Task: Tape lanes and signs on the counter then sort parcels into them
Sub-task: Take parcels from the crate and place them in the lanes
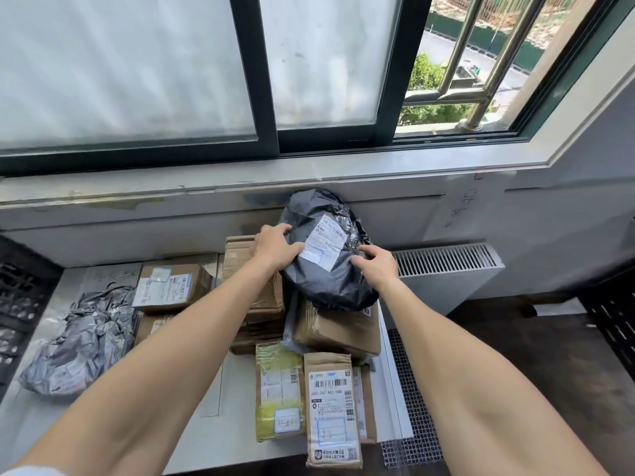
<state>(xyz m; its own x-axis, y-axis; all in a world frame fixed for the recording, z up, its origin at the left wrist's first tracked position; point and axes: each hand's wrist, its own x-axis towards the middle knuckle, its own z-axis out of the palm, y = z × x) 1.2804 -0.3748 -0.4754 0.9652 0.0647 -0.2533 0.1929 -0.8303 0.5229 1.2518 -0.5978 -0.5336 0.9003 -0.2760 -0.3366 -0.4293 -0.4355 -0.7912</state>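
— Black poly mailer (326,266) sits atop the cardboard box (338,328) stack; left hand (275,247) and right hand (376,266) both grip its edges.
— Slick film; it could slide off that uneven pile if released.

- Bare counter (237,431) lies open between the grey bag (86,338) and the front parcels (280,389).
- Stacked boxes (338,329), topped by the black parcel (326,286), and the wall (137,228) block the far side.
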